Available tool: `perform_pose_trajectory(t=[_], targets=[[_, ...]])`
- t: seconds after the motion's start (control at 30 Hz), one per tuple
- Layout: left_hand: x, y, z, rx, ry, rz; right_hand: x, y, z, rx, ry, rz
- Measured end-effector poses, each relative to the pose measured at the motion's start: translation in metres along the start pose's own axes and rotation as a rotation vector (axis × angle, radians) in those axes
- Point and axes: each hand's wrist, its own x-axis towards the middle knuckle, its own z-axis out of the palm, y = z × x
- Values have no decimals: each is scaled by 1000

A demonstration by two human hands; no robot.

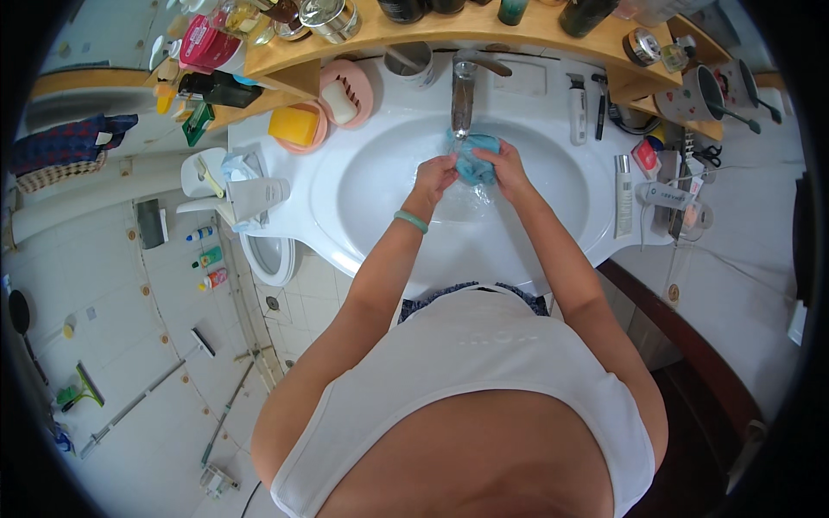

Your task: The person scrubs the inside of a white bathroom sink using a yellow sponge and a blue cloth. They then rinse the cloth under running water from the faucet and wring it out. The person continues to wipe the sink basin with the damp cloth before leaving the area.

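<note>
A wet, crumpled light-blue cloth (477, 166) is held over the white oval sink (367, 186), just below the metal faucet (464, 99). Water runs from the spout onto it and splashes into the basin. At the cloth's left edge, my left hand (435, 178) pinches it, fingers closed; a pale green bangle (411, 222) circles that wrist. From the other side my right hand (506, 167) grips the cloth, its thumb lying over the top. Part of the fingers of both hands is hidden by the cloth.
Left of the faucet sit pink soap dishes (363, 76) and a yellow sponge-like block (294, 126). A white tube (623, 197) lies on the right rim, near a white-and-black trimmer-like item (577, 108). Above, a wooden shelf (484, 30) carries several jars and bottles.
</note>
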Motion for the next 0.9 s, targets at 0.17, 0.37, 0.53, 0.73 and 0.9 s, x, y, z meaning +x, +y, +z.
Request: perform_pose_trajectory(t=[0.17, 0.37, 0.53, 0.73, 0.9], targets=[[-22, 26, 7, -71, 108, 73, 26, 28, -40, -215, 260, -112], [-19, 39, -10, -189, 91, 244, 15, 10, -27, -899, 61, -335], [-30, 34, 11, 398, 253, 426, 38, 29, -23, -1425, 107, -267], [-29, 47, -19, 946, 266, 545, 61, 36, -23, -580, 30, 5], [-40, 61, -49, 1063, 400, 541, 44, 28, -26, -95, 54, 105]])
